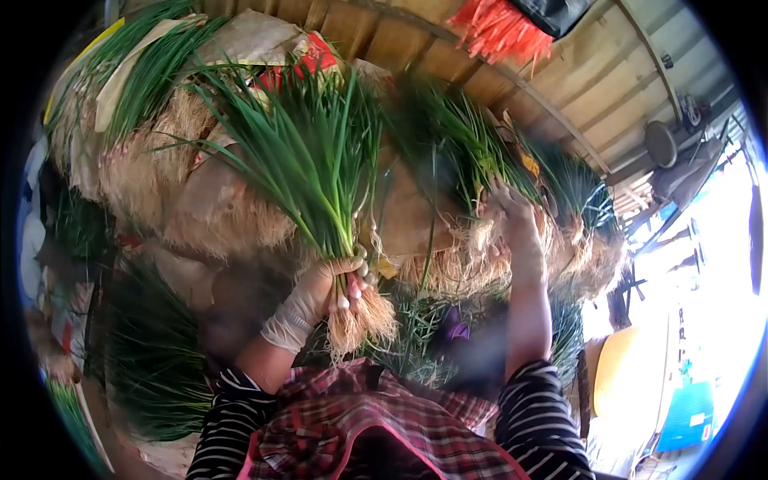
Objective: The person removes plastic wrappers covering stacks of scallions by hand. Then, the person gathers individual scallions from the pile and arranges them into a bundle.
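Bare roots hang below my left hand [320, 288], which wears a pale thin glove and is closed around the lower stems of a bunch of green onions [332, 184]. Its small white and reddish bulbs show beside the fingers, and the leaves fan upward. My right hand [512, 210] reaches out to a pile of green onions [472, 148] on the right. The fingers are stretched out over the stems just above the roots; whether any stalk lies between them is not clear.
More bundles of green onions [164, 88] lie at the upper left, roots toward me. Leafy heaps [152, 352] lie at the lower left. Red plastic strips [504, 32] hang at the top. A blue crate [686, 416] and a yellow panel [624, 372] stand at the right.
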Tool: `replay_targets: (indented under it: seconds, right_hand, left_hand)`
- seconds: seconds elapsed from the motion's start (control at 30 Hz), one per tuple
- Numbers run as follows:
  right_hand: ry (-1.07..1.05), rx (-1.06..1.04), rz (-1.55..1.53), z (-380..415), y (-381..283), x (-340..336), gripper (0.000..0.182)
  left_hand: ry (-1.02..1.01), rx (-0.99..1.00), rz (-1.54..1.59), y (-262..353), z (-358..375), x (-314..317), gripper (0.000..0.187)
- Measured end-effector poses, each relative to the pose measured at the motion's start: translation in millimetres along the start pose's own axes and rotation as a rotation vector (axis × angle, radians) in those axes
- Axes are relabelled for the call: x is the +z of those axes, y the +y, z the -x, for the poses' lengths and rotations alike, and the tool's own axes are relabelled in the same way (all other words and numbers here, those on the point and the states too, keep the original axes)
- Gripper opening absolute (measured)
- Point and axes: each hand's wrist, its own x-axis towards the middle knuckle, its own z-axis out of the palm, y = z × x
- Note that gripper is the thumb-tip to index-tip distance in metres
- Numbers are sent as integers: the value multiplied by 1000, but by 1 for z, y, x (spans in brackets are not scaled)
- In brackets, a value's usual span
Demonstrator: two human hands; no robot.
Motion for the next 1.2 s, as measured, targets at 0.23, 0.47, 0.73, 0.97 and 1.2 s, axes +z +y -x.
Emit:
replay_targets:
  seconds: [0.23,0.47,0.73,0.97,1.2]
  right_hand:
    - [-162,123,-167,138,24,136,41]
    - [-372,98,48,140,23,133,34]
    - [-456,-268,390,95,0,172,26]
    - [-219,-329,915,48,36,176,8]
    - [-379,-292,422,25,12,170,16]
  left_hand:
    - [73,-165,10,-13,-4,-1,29]
    - [59,-125,-9,-12,8,3,30]
    - [-71,-85,126,-2,17,11,27]
    - [37,-216,5,8,2,-11,21]
    - [156,-225,-115,-8,2,-12,24]
